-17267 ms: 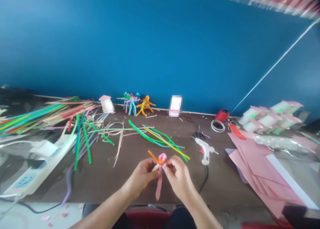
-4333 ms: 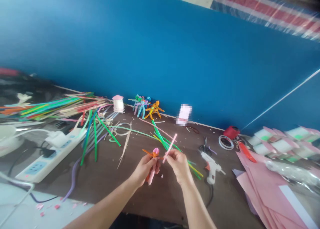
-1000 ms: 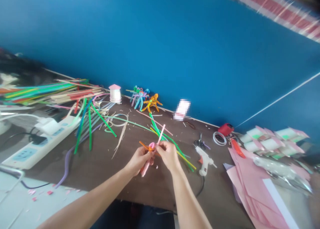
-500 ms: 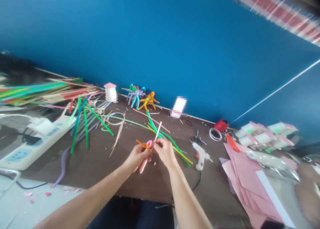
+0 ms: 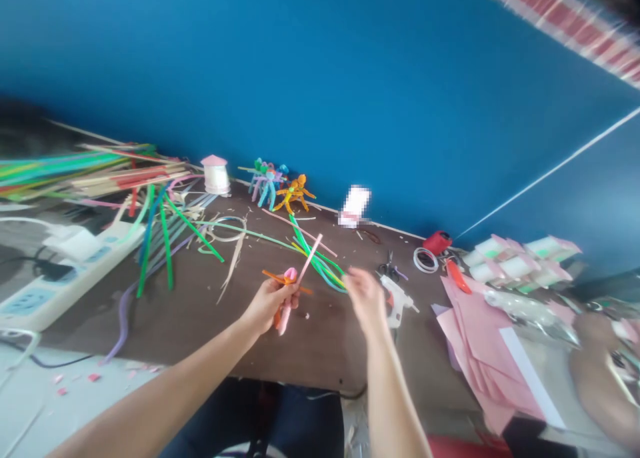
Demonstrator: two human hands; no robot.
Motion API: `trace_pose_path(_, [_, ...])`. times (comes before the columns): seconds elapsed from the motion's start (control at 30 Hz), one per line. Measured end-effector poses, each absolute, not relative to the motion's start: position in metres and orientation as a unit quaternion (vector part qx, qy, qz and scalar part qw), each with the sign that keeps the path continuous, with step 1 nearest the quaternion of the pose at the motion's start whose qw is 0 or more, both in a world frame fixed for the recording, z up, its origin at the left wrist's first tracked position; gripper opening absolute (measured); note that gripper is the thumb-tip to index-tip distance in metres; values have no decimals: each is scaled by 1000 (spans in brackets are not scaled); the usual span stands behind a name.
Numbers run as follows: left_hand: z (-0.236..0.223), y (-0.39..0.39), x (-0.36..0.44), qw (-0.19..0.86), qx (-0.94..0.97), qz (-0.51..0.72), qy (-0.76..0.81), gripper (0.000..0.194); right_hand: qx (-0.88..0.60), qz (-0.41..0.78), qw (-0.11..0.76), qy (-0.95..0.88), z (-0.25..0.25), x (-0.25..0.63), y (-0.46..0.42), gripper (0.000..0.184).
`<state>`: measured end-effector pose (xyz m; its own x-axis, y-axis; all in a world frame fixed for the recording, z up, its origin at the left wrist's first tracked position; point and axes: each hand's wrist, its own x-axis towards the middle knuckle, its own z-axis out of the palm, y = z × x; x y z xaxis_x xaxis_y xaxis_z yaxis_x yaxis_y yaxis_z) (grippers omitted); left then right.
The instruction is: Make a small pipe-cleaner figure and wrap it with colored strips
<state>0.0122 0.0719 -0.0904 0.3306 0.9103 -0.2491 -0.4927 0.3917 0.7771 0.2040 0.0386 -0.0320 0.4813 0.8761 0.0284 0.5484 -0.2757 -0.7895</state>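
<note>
My left hand [image 5: 273, 306] is closed around a small twisted piece made of pink pipe cleaner [image 5: 311, 258] and orange pipe cleaner [image 5: 273, 276]. One pink length sticks up to the right, and another end hangs below the fingers. A pink loop tops the twist. My right hand [image 5: 367, 298], somewhat blurred, is apart from it with loosely bent fingers and nothing visible in them. It hovers between the green pipe cleaners [image 5: 320, 265] and a white glue gun [image 5: 397, 301]. Just behind the gun lie scissors [image 5: 389, 266].
Orange pipe-cleaner figures [image 5: 296, 193] stand near the blue wall beside a small pink-roofed white house [image 5: 215, 176]. A power strip [image 5: 65, 271] lies left. Pink sheets [image 5: 480, 351], a red object [image 5: 438, 243] and white rolled pieces [image 5: 505, 268] are at right. A person's arm [image 5: 597, 365] shows far right.
My right hand has let go of the pink pipe cleaner and moved right, toward the glue gun. My left hand still holds the twisted piece. The view has shifted slightly.
</note>
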Motion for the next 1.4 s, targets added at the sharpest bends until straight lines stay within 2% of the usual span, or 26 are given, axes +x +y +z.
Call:
trace_pose_path(0.1, [-92, 75, 10, 764, 268, 476, 344, 19, -849, 132, 350, -373, -32, 259, 16, 51])
trace_pose_path(0.17, [-90, 77, 9, 766, 254, 485, 336, 18, -881, 108, 318, -334, -37, 285, 4, 51])
trace_pose_path(0.27, [-87, 79, 8, 775, 235, 489, 325, 18, -913, 110, 251, -302, -46, 302, -5, 43])
trace_pose_path(0.37, [-85, 78, 6, 785, 223, 484, 317, 17, -915, 126, 244, -295, -53, 308, -6, 30])
trace_pose_path(0.47, [-85, 78, 5, 789, 217, 485, 308, 15, -898, 163, 284, -293, -54, 314, -7, 18])
trace_pose_path(0.57, [-87, 78, 5, 789, 214, 491, 303, 13, -865, 209, 349, -292, -51, 312, -13, 24])
trace_pose_path(0.63, [-88, 79, 6, 788, 211, 493, 303, 12, -820, 248, 419, -302, -48, 299, -19, 29])
trace_pose_path(0.7, [-88, 80, 7, 788, 209, 493, 305, 11, -697, 337, 556, -301, -45, 274, -24, 31])
trace_pose_path(0.77, [-88, 80, 7, 788, 209, 494, 304, 11, -626, 385, 591, -333, -43, 244, -24, 31])
trace_pose_path(0.83, [-87, 80, 7, 788, 211, 494, 300, 11, -631, 387, 560, -372, -41, 214, -21, 30])
trace_pose_path(0.9, [-86, 79, 6, 789, 214, 493, 298, 12, -681, 349, 504, -401, -40, 190, -17, 33])
trace_pose_path(1.07, [-84, 78, 5, 790, 216, 488, 300, 14, -718, 274, 434, -470, -40, 165, -8, 38])
trace_pose_path(1.4, [-87, 80, 6, 788, 219, 491, 300, 12, -745, 182, 366, -527, -37, 162, 2, 35])
